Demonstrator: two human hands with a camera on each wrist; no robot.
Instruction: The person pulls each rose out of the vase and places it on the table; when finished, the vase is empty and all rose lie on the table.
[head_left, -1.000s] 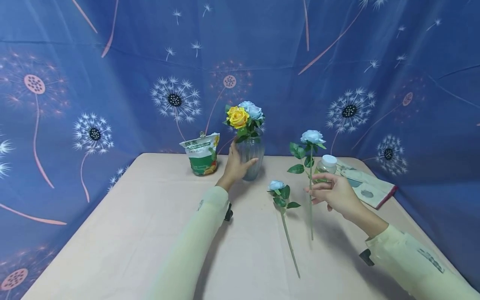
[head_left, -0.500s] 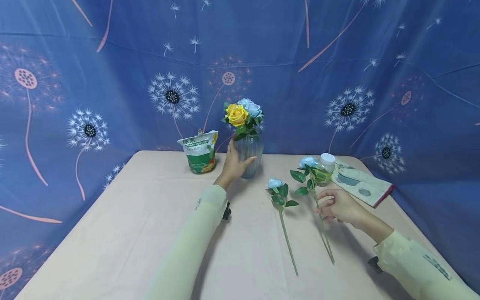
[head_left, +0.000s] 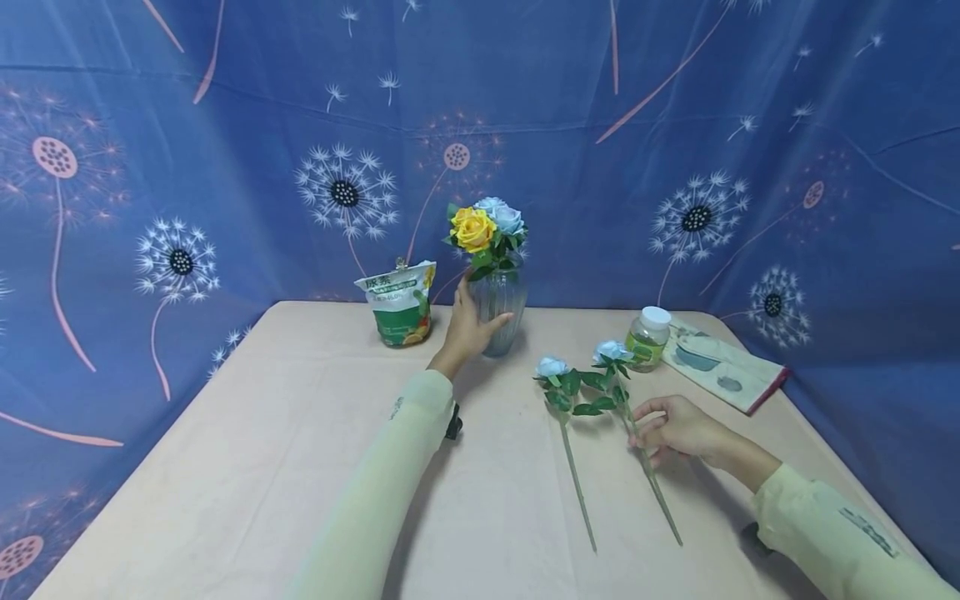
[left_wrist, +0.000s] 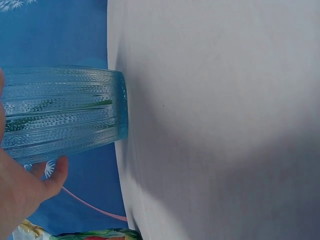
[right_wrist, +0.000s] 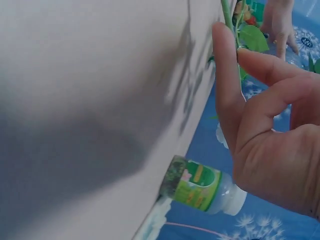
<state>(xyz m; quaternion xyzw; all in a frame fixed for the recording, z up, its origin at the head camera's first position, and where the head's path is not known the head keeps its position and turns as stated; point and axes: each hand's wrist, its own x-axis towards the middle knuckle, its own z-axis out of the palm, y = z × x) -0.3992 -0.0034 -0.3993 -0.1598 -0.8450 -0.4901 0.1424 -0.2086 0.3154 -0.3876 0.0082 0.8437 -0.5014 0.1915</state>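
My left hand (head_left: 467, 332) grips the side of a ribbed, bluish glass vase (head_left: 507, 321) that stands upright at the back middle. A yellow rose (head_left: 474, 230) and light-blue roses (head_left: 501, 217) fill its mouth. In the left wrist view, the fingers lie around the vase (left_wrist: 65, 112) and green stem shows through the glass. With fingertips, my right hand (head_left: 682, 429) pinches the stem of another light-blue rose (head_left: 613, 352), slanted low over the table. The right wrist view shows that green stem (right_wrist: 226, 14) between thumb and fingers. Left of it lies a loose light-blue rose (head_left: 552, 367).
Behind the right hand stands a white-lidded jar (head_left: 647, 340) with a green label, beside a folded pale cloth item (head_left: 723, 367) with a red edge. A clipped green-and-white bag (head_left: 401, 307) stands left of the vase on the cloth-covered table (head_left: 300, 433).
The right hand has lowered its blue rose, from upright to slanted close to the table beside the other loose rose. The left hand stays on the vase. The head view has shifted slightly.
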